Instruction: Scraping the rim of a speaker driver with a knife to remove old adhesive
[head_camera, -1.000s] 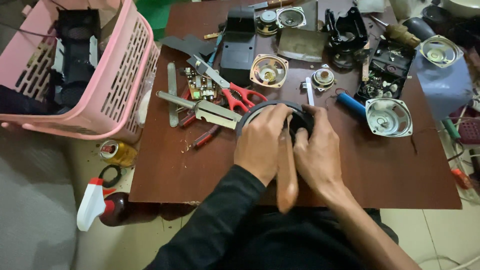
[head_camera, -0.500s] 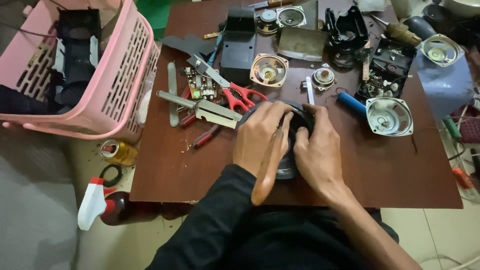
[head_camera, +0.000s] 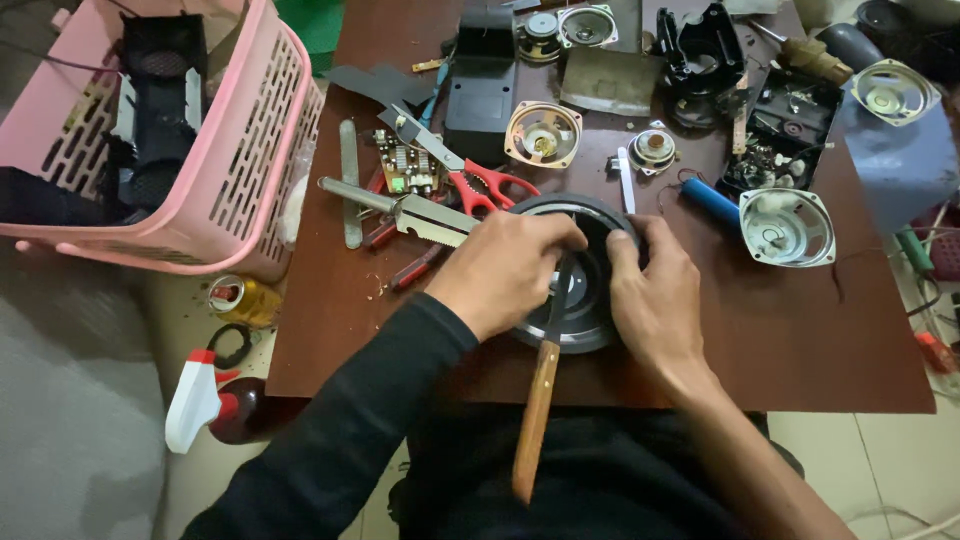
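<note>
The round black speaker (head_camera: 580, 300) sits at the table's (head_camera: 800, 350) near edge, the left hand (head_camera: 505, 270) gripping a wooden-handled tool (head_camera: 537, 400) inside it, the right hand (head_camera: 650, 295) curled tight on its rim, so pry slowly.

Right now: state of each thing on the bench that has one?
left hand: gripping the wooden-handled tool, blade down in the speaker
right hand: fingers clamped on the large speaker rim
large speaker: flat on the table
red scissors: lying shut
pink basket: upright, holding black parts
</note>
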